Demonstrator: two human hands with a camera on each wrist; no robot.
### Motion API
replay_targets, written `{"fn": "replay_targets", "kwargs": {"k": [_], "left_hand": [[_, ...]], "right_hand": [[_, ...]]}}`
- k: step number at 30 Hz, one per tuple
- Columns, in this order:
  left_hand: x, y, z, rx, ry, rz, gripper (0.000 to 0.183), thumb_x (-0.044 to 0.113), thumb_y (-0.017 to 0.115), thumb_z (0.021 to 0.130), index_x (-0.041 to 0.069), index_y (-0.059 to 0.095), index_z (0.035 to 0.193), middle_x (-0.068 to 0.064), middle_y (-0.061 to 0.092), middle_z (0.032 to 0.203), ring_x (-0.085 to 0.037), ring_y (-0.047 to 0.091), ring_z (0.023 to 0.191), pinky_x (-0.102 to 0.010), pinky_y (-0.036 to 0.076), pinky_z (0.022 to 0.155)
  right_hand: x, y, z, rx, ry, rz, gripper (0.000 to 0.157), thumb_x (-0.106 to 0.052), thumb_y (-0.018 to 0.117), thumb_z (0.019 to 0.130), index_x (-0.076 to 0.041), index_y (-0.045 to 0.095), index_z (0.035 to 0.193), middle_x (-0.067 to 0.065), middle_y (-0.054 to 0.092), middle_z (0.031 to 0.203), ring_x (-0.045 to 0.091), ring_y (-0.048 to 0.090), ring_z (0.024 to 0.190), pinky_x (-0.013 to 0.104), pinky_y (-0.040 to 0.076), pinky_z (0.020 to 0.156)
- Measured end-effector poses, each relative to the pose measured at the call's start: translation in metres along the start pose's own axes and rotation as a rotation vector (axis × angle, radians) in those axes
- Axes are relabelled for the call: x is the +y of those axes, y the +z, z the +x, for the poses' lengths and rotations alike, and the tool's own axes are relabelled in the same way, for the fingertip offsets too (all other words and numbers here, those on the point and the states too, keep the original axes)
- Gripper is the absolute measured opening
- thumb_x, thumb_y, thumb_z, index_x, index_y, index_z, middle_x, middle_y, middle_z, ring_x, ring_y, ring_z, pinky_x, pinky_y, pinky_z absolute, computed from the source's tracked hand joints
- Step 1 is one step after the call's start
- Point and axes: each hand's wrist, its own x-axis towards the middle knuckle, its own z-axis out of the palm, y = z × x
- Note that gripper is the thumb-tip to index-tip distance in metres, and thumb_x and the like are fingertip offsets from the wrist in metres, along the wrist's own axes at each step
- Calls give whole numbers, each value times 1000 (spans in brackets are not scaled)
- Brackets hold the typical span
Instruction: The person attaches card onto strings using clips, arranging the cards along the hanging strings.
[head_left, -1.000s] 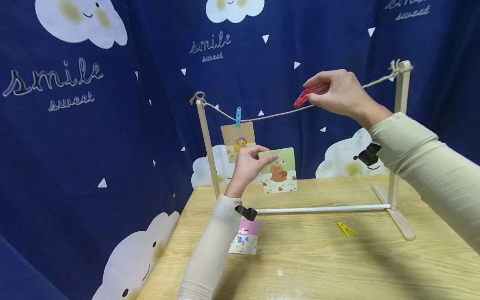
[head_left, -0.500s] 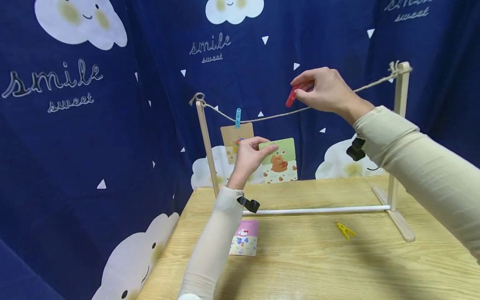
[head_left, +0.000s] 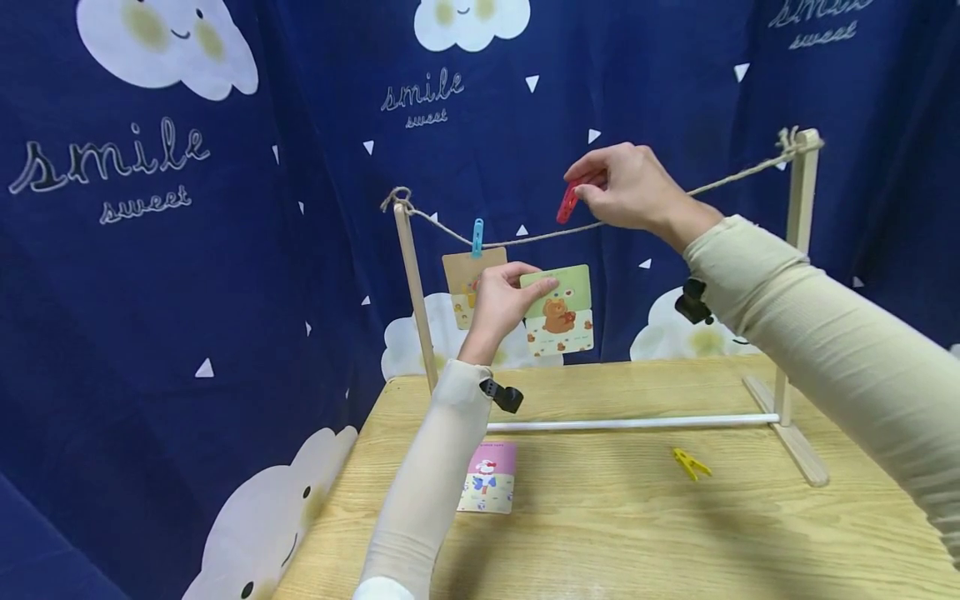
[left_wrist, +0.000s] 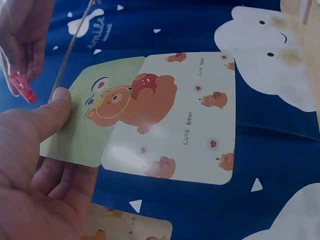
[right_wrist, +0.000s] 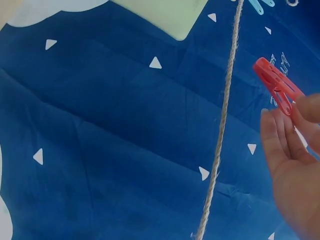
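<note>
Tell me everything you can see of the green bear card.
The green bear card looks like glossy paper, round-cornered, green above and pale below, apparently creased between. A printed brown bear spans both parts; small bears, hearts and "CUTE Bear" lettering mark the pale part. Slightly tilted, unclipped, it shows below the rope, its upper left pinched by the left hand.

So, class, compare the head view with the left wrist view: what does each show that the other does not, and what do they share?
Only the head view shows the yellow clip, the pink card and the blue clip.

Only the left wrist view shows readable "CUTE Bear" lettering on the bear card.

Both show the left hand holding that card, the right hand holding the red clip, the rope and part of the tan card.
</note>
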Motion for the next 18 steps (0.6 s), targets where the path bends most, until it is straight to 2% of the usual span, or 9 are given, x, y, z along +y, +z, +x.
{"fn": "replay_targets", "kwargs": {"k": [6, 10, 13, 18], "left_hand": [[-3, 1, 6, 11, -24, 20, 21, 36, 88, 85, 18, 81, 94, 6, 55, 59, -11, 40, 53, -28, 33, 48], [-4, 1, 7, 4, -32, 27, 22, 38, 86, 86, 19, 81, 96, 4, 69, 73, -13, 47, 60, -28, 38, 52], [-3, 1, 8, 2, -30, 27, 22, 39, 86, 86, 20, 80, 97, 4, 74, 81, -13, 51, 64, -28, 42, 55], [-2, 1, 8, 20, -22, 32, 22, 37, 86, 86, 19, 81, 96, 3, 70, 74, -13, 48, 60, -28, 39, 52]], "right_hand": [[-3, 6, 2, -10, 3, -1, 32, -14, 55, 100, -6, 71, 128, 13, 72, 117, 27, 64, 99, 40, 54, 87], [-2, 9, 3, -17, 16, 2, 32, -13, 56, 99, -6, 71, 126, 13, 72, 115, 28, 64, 98, 41, 55, 87], [-2, 12, 4, -11, 16, 2, 32, -12, 56, 98, -6, 72, 125, 14, 73, 114, 28, 64, 98, 42, 55, 86], [-1, 17, 5, -12, 18, 8, 33, -10, 56, 96, -5, 73, 124, 14, 73, 114, 29, 65, 97, 43, 56, 86]]}}
